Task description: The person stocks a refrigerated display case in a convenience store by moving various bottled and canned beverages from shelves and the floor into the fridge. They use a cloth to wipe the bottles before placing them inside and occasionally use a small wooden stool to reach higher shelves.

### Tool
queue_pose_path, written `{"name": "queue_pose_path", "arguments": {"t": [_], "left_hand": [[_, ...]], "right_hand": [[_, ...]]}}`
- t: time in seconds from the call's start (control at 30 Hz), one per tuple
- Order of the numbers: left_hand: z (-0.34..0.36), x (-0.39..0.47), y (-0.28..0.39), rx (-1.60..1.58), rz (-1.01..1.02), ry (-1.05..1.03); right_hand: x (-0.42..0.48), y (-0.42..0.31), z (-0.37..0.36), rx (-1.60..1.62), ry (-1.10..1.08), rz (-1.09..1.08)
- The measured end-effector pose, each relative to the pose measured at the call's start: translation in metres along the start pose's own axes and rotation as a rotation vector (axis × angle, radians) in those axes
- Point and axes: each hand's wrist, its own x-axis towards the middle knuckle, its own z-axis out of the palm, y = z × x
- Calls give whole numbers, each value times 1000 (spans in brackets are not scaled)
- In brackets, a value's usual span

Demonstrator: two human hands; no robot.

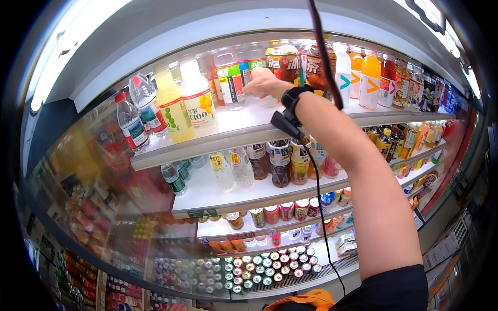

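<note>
My right hand (262, 83) reaches onto the top shelf (249, 120) of a lit drinks cooler. It is between a clear plastic bottle with a green and yellow label (230, 83) on its left and large brown iced tea bottles (286, 64) on its right. Behind the fingers stands another green-labelled bottle (256, 62); whether they touch or grip it is unclear. A black band with a small device (291, 102) is around the wrist, and a cable hangs from it. My left hand cannot be made out in view.
Pale yellow (175, 112) and white-capped juice bottles (199, 101) and red-capped water bottles (131, 124) stand left. Orange drinks (369, 81) line the right. Lower shelves hold bottles and cans (272, 214). A dark cable (327, 58) hangs before the top shelf. A glass panel (128, 186) is at left.
</note>
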Motion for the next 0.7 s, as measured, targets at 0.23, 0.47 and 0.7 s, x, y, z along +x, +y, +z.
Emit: {"name": "queue_pose_path", "arguments": {"t": [0.23, 0.47, 0.7], "left_hand": [[5, 4, -2, -39, 40, -42], [14, -20, 48, 266, 288, -125], [68, -16, 103, 85, 74, -247]], "right_hand": [[11, -11, 27, 180, 82, -4], [-2, -43, 21, 181, -61, -1], [-46, -23, 5, 449, -198, 149]]}}
